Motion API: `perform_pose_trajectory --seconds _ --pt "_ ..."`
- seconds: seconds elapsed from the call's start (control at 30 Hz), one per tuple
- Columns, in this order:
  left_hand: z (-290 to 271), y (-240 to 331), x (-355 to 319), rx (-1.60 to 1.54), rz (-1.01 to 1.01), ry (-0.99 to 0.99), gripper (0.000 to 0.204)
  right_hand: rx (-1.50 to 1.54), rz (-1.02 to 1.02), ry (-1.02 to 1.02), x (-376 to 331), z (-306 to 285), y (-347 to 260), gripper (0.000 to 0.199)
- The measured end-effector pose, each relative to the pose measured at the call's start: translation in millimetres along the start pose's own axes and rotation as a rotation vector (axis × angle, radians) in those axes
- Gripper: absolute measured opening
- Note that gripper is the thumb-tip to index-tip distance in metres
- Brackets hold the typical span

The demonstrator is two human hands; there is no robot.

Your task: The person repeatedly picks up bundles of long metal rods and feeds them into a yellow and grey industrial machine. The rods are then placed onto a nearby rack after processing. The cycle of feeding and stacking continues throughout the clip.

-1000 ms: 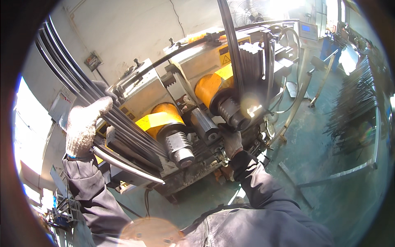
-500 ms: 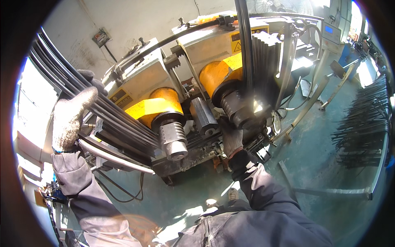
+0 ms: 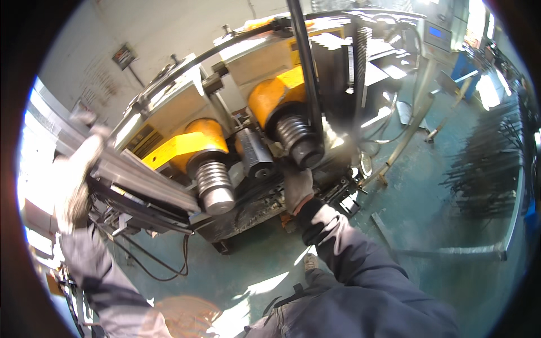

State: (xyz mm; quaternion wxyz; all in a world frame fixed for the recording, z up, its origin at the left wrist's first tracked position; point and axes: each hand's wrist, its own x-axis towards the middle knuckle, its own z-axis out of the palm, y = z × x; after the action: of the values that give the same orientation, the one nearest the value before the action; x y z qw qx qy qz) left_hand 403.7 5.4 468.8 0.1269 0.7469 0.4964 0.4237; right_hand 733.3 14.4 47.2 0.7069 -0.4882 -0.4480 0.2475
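Observation:
My left hand [image 3: 76, 183], in a pale work glove and smeared by motion, is closed around a bundle of long dark rods [image 3: 143, 183] that slants down to the machine. Beside the bundle's lower end juts a ridged metal roller [image 3: 213, 183]. A second ridged roller [image 3: 296, 138] sticks out to its right, with a dark hexagonal block [image 3: 253, 153] between the two. My right hand [image 3: 297, 188], also gloved, is below the second roller; its fingers are hidden in shadow. Dark upright rods [image 3: 307, 73] run down to that roller's right side.
Yellow housings [image 3: 205, 138] carry the rollers on the beige machine [image 3: 169, 115]. A control box with a blue screen [image 3: 437, 35] stands at the far right. Many dark rods [image 3: 484, 174] lie on a metal frame at the right. A dark cable [image 3: 174, 276] loops over the green floor.
The scene has shifted left and slightly up in the picture. The left rod bundle and left hand are now blurred. Fewer upright rods show beside the right roller, and both rollers' ridges look more even.

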Motion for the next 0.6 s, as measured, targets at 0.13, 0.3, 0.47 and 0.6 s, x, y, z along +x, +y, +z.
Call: perform_pose_trajectory --seconds 0.13,0.3,0.47,0.6 --pt "-18 14 -98 -0.191 0.123 0.007 0.033 0.201 0.281 0.069 -62 -49 -43 0.015" --pt "-9 -2 -238 -0.365 0.140 0.150 0.054 0.487 0.628 0.271 -178 -203 -113 0.008" --pt "95 -20 -383 -0.697 -0.432 0.368 0.036 -0.016 0.495 0.810 -256 -397 -201 0.006" --pt "237 13 -518 -1.654 -1.287 -0.102 0.026 -0.710 0.076 0.859 -283 -536 -307 0.009"
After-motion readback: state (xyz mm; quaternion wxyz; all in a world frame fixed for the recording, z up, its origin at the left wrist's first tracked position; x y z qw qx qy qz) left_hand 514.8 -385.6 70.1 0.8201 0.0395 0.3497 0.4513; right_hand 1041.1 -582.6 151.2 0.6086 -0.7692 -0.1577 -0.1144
